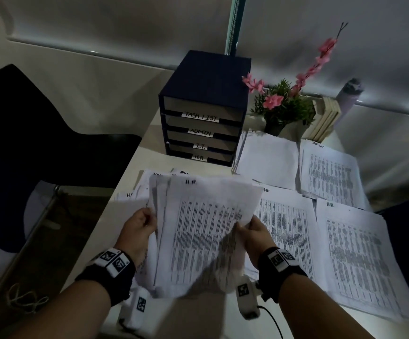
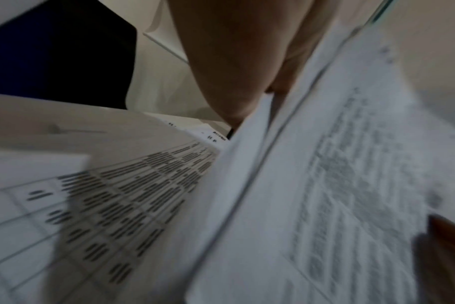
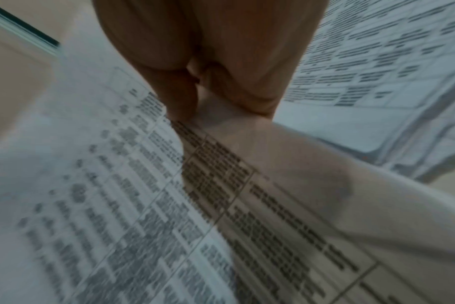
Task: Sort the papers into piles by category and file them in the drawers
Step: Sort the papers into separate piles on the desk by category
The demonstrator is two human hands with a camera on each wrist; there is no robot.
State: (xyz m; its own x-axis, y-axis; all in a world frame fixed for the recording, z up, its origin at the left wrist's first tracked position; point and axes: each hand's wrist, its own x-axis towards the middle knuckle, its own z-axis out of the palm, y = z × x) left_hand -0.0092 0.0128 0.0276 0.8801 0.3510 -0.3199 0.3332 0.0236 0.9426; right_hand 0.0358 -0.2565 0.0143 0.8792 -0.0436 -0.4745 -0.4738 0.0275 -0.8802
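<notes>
A sheaf of printed sheets (image 1: pixel 198 231), the top one marked H.R., is held up above the table's front. My left hand (image 1: pixel 141 228) grips its left edge, and the same sheaf (image 2: pixel 325 205) fills the left wrist view. My right hand (image 1: pixel 250 231) pinches the right edge of the top sheet (image 3: pixel 148 205). On the table lie sorted piles: an H.R. pile (image 1: pixel 360 255) at the right, an ADMIN pile (image 1: pixel 286 228) beside it, a TASK LIST pile (image 1: pixel 330 172) and a blank-topped pile (image 1: pixel 268 157) behind. The dark blue drawer unit (image 1: pixel 206 106) bears the labels TASK LIST, ADMIN, I.T. and H.R.
A potted plant with pink flowers (image 1: pixel 284 104) stands right of the drawers, with books (image 1: pixel 325 118) and a bottle (image 1: pixel 350 94) beyond. More loose sheets (image 1: pixel 135 189) lie under the held sheaf at the left. A dark chair (image 1: pixel 27 128) sits left of the table.
</notes>
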